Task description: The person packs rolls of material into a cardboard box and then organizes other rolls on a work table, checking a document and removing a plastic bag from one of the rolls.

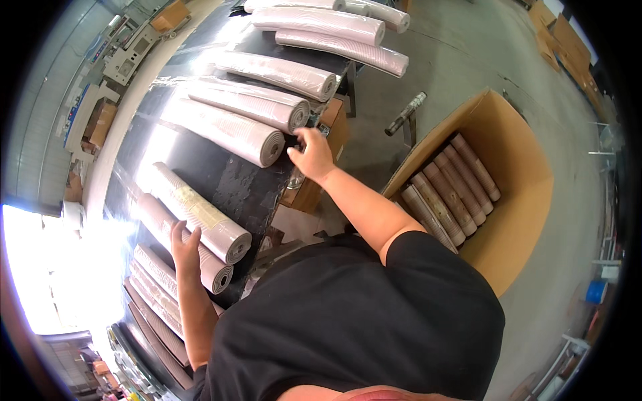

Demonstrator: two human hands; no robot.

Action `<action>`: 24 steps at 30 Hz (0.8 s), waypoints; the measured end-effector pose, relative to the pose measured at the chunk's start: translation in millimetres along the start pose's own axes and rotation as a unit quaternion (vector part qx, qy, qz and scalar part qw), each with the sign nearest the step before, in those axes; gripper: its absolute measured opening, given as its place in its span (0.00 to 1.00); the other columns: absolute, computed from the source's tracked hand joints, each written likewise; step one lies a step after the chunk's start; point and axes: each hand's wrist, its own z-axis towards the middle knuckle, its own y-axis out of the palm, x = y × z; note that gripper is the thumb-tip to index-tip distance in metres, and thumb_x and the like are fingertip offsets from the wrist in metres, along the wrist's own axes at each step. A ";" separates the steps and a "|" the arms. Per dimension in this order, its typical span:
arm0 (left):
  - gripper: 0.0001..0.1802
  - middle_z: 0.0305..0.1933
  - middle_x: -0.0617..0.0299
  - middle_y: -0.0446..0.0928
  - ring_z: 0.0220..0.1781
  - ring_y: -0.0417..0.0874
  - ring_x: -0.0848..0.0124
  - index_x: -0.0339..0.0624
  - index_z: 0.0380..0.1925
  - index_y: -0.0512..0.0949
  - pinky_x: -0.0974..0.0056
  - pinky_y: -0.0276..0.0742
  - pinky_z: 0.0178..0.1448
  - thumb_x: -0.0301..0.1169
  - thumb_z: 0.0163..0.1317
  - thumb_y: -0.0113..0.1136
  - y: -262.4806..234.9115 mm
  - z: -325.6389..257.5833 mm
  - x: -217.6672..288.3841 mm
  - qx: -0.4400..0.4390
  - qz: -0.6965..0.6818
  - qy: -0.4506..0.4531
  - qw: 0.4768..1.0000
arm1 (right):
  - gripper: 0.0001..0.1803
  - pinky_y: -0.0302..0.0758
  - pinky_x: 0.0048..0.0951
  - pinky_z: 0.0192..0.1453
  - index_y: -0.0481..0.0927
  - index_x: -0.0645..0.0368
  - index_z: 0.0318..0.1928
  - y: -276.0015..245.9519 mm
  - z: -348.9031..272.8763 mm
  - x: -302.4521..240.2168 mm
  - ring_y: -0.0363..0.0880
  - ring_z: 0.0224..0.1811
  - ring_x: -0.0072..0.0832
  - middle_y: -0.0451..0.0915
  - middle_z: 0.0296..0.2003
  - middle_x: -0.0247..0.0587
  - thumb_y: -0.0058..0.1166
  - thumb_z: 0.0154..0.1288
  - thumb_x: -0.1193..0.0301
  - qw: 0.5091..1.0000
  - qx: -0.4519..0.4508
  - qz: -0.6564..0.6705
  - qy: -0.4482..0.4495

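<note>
Several rolled mats, pale pinkish-grey and partly wrapped in clear film, lie on a black-topped table. My left hand, thumb and fingers apart, is at the side of an unwrapped-looking roll; whether it presses on it I cannot tell. Against that roll lies a film-wrapped roll with a yellowish label. My right hand is at the table's right edge, its fingers bent and apart with nothing in them. Closest to it are the spiral ends of two rolls, a nearer roll and a farther roll.
To my right stands a tall open cardboard box with several brownish rolls inside. More wrapped rolls lie at the table's far end. A smaller carton sits beside the table, near a metal bar. Machines line the left wall.
</note>
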 end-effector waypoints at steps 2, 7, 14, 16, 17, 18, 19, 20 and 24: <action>0.33 0.71 0.44 0.65 0.74 0.61 0.52 0.35 0.64 0.70 0.53 0.57 0.74 0.39 0.61 0.65 25.6 31.6 24.5 -0.101 -0.095 -0.078 0.987 | 0.35 0.70 0.42 0.63 0.71 0.64 0.60 -0.6 22.3 36.2 0.73 0.58 0.48 0.74 0.53 0.55 0.68 0.52 0.64 0.998 0.058 -0.005 0.008; 0.44 0.76 0.49 0.58 0.72 0.63 0.51 0.42 0.72 0.59 0.44 0.64 0.64 0.49 0.61 0.64 110.4 89.2 87.1 -0.189 -0.119 -0.185 0.957 | 0.56 0.56 0.45 0.76 0.57 0.69 0.70 -9.2 70.1 41.0 0.58 0.72 0.53 0.61 0.67 0.62 0.71 0.50 0.49 0.990 -0.061 0.064 0.108; 0.38 0.56 0.53 0.70 0.53 0.74 0.55 0.40 0.61 0.68 0.39 0.69 0.51 0.53 0.60 0.67 175.1 125.6 90.5 -0.184 -0.289 -0.340 0.876 | 0.44 0.62 0.46 0.69 0.72 0.57 0.61 -3.3 68.4 33.0 0.67 0.61 0.51 0.74 0.54 0.51 0.71 0.47 0.47 0.990 -0.119 0.031 0.075; 0.36 0.53 0.52 0.74 0.50 0.77 0.55 0.38 0.59 0.70 0.39 0.72 0.49 0.51 0.59 0.67 173.4 125.3 93.7 -0.146 -0.271 -0.368 0.877 | 0.37 0.63 0.45 0.68 0.78 0.58 0.54 -24.4 95.4 37.3 0.69 0.60 0.48 0.77 0.50 0.50 0.69 0.50 0.47 0.994 -0.108 0.006 0.005; 0.35 0.53 0.51 0.74 0.50 0.78 0.55 0.36 0.58 0.70 0.40 0.74 0.48 0.49 0.61 0.67 170.9 129.7 95.5 -0.156 -0.272 -0.349 0.883 | 0.36 0.62 0.45 0.69 0.77 0.58 0.55 -38.2 117.2 37.4 0.68 0.62 0.48 0.75 0.54 0.50 0.67 0.52 0.48 0.996 -0.071 -0.062 -0.003; 0.33 0.53 0.51 0.75 0.50 0.79 0.54 0.35 0.58 0.70 0.42 0.75 0.48 0.47 0.62 0.66 169.8 133.9 96.4 -0.168 -0.271 -0.331 0.888 | 0.35 0.61 0.45 0.69 0.76 0.57 0.56 -46.6 136.1 43.6 0.67 0.63 0.49 0.74 0.57 0.51 0.66 0.54 0.49 0.991 -0.035 -0.130 -0.006; 0.33 0.53 0.51 0.75 0.50 0.79 0.54 0.35 0.58 0.70 0.42 0.75 0.48 0.47 0.62 0.66 167.9 137.2 92.3 -0.171 -0.267 -0.329 0.890 | 0.36 0.61 0.48 0.69 0.75 0.56 0.58 -44.1 152.6 54.9 0.66 0.63 0.49 0.71 0.59 0.51 0.67 0.53 0.50 0.982 0.050 -0.178 -0.036; 0.30 0.52 0.50 0.76 0.47 0.81 0.54 0.34 0.56 0.70 0.45 0.77 0.40 0.45 0.63 0.65 168.4 143.8 87.0 -0.154 -0.277 -0.338 0.886 | 0.42 0.62 0.48 0.68 0.71 0.55 0.63 -43.4 167.7 60.2 0.65 0.64 0.48 0.70 0.59 0.50 0.68 0.50 0.49 0.970 0.039 -0.240 -0.010; 0.27 0.48 0.48 0.79 0.39 0.85 0.55 0.33 0.56 0.68 0.51 0.80 0.26 0.40 0.65 0.62 165.3 162.4 33.5 -0.177 -0.334 -0.349 0.858 | 0.41 0.70 0.42 0.59 0.69 0.54 0.64 -41.8 207.5 53.5 0.72 0.59 0.41 0.72 0.56 0.45 0.68 0.48 0.61 0.907 -0.254 -0.321 0.098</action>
